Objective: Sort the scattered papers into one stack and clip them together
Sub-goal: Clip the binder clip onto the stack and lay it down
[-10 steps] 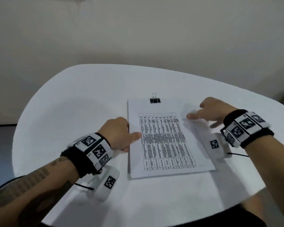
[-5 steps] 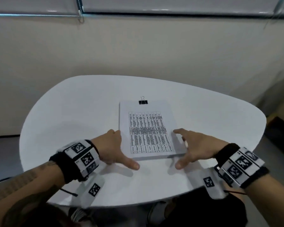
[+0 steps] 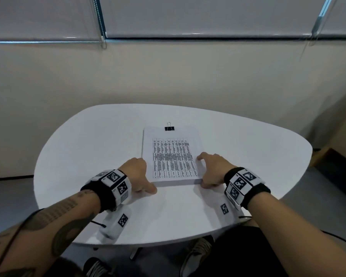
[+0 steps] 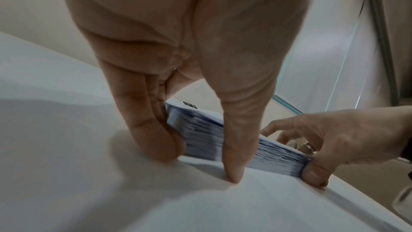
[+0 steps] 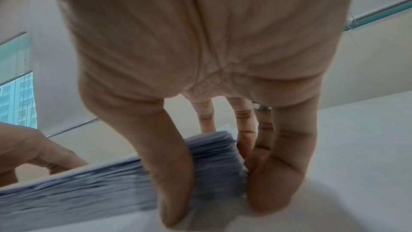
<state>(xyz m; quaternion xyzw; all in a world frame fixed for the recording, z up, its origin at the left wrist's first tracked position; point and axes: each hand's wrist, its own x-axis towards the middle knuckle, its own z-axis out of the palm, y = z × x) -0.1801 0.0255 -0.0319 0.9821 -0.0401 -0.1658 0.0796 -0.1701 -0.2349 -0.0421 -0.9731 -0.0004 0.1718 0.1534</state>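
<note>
A thick stack of white papers [image 3: 172,156], printed table on top, lies mid-table on the white table [image 3: 88,146]. A black binder clip [image 3: 169,128] sits on its far edge; it also shows small in the left wrist view as the clip [image 4: 190,104]. My left hand [image 3: 146,174] stands at the near left corner, straight fingers along the side and thumb on the near edge of the stack [image 4: 200,137]. My right hand [image 3: 206,170] mirrors it at the near right corner, thumb and straight fingers pressing the stack [image 5: 89,183].
The rounded table ends just behind my wrists, with my shoes [image 3: 198,250] below it. A beige wall [image 3: 168,76] rises behind the far edge. A dark low object [image 3: 336,166] stands on the floor at the right.
Both hands slid back from the stack's sides to its near corners, and the thumbs closed in onto the near edge. My head has pulled back, so the table looks smaller.
</note>
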